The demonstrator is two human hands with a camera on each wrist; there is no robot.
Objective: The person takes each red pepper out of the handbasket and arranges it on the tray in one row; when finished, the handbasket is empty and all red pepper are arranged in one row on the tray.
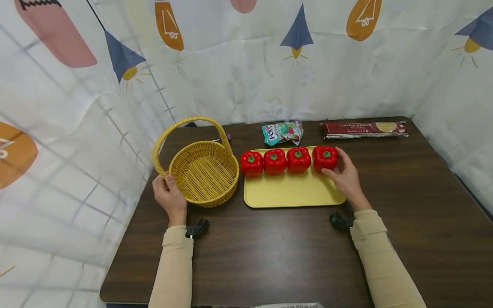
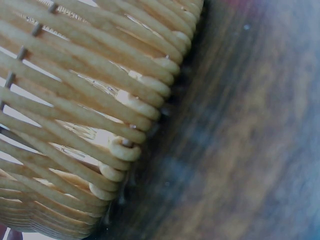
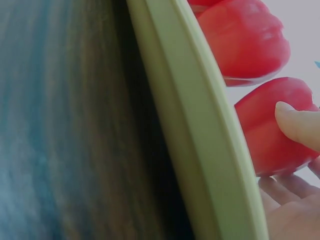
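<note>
A yellow wicker basket point(image 1: 206, 171) with a tall arched handle stands on the left of the table. My left hand point(image 1: 169, 197) grips it at the left rim, by the foot of the handle; the left wrist view is filled by the woven basket wall point(image 2: 75, 115). A row of several red bell peppers with green stems runs along the back of a yellow tray point(image 1: 292, 192). At the row's right end my right hand point(image 1: 346, 179) holds the last bell pepper point(image 1: 325, 158), thumb point(image 3: 295, 122) on its near side and fingers around its right side.
Behind the tray lie a teal candy bag point(image 1: 283, 132) and a long dark red biscuit packet point(image 1: 363, 129). A small thin item point(image 1: 228, 137) lies behind the basket. Printed curtains point(image 1: 246, 77) hang along the back and sides of the brown table point(image 1: 269, 252).
</note>
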